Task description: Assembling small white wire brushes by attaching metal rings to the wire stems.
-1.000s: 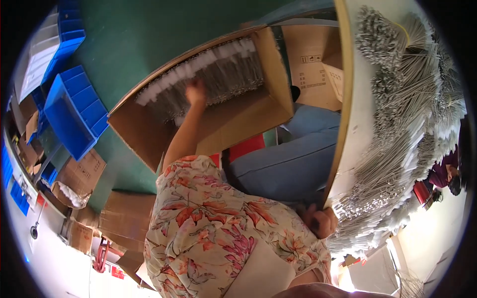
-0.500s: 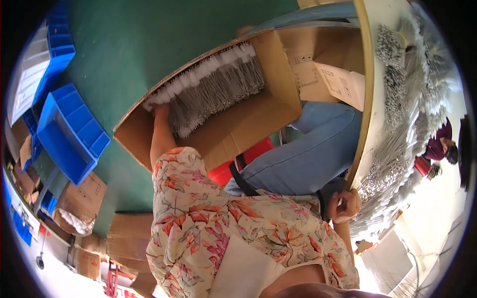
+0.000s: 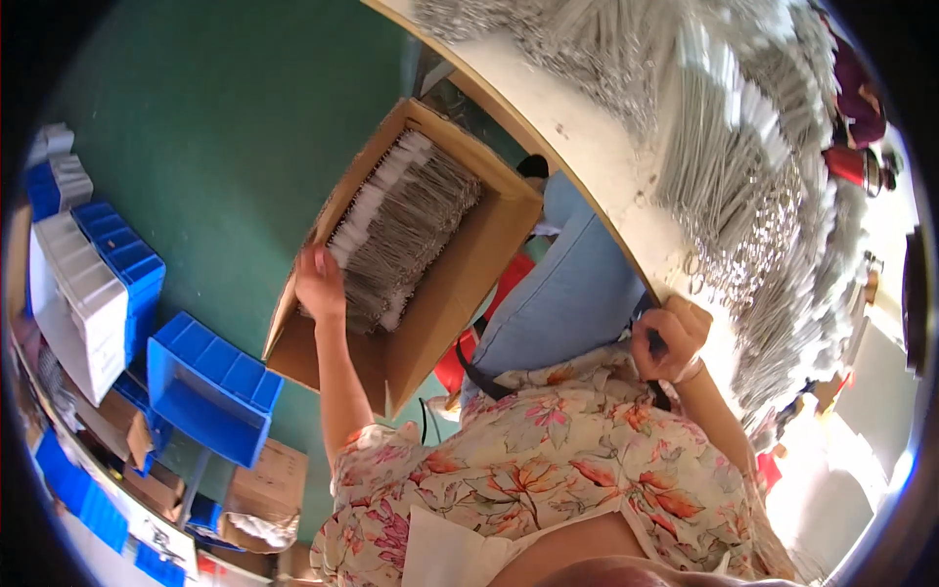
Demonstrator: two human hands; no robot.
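My left hand [image 3: 321,282] is at the left side wall of an open cardboard box [image 3: 468,293], its fingers bent over the upper rim. Inside, rows of thin wire brushes [image 3: 411,230] with white bristly ends lie packed against that wall. At the table's edge, my right hand [image 3: 675,340] is curled, thumb and fingers drawn together in a ring. Whatever it may hold is hidden. Beside it on the pale table [image 3: 597,127] are large heaps of similar wire brushes [image 3: 714,147], with several loose wire loops [image 3: 693,264] near the fingers.
Blue plastic bins [image 3: 210,391] and a white bin [image 3: 78,293] stand on the left. Below them is another cardboard box [image 3: 269,489]. My knee in blue jeans [image 3: 567,284] sits between the box and table. A person in dark red [image 3: 856,98] is at the far right.
My left hand has come up from the brushes in the box's near left corner to its rim. The view has swung, showing more of the table. My right hand stays curled at the table's edge.
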